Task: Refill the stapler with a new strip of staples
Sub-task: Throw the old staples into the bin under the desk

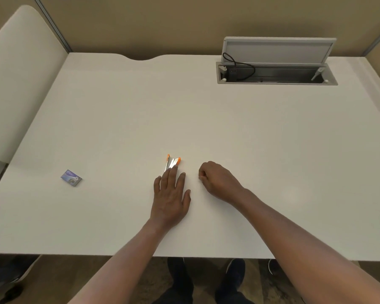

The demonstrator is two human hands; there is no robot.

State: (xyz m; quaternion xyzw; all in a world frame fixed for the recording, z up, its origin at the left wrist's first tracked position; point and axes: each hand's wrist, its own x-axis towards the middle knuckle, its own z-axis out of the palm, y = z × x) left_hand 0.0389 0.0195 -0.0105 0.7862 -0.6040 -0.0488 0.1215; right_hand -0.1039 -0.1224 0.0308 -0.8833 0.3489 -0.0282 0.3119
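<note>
A small orange and silver stapler [172, 162] lies opened on the white desk [206, 119], its arms splayed and pointing away from me. My left hand [170, 197] lies flat over its near end, fingers spread, the middle finger pressing on the metal. Just right of it my right hand [218, 179] rests on the desk with fingers curled and thumb against the index finger; whether anything is pinched there is hidden. A small blue-purple staple box [71, 177] lies far to the left, near the desk's left edge.
An open cable hatch [276, 73] with a raised lid and a black cable sits at the back right. Beige partition walls close the back. A white chair back [15, 80] stands at the left. The desk's front edge is close to my body.
</note>
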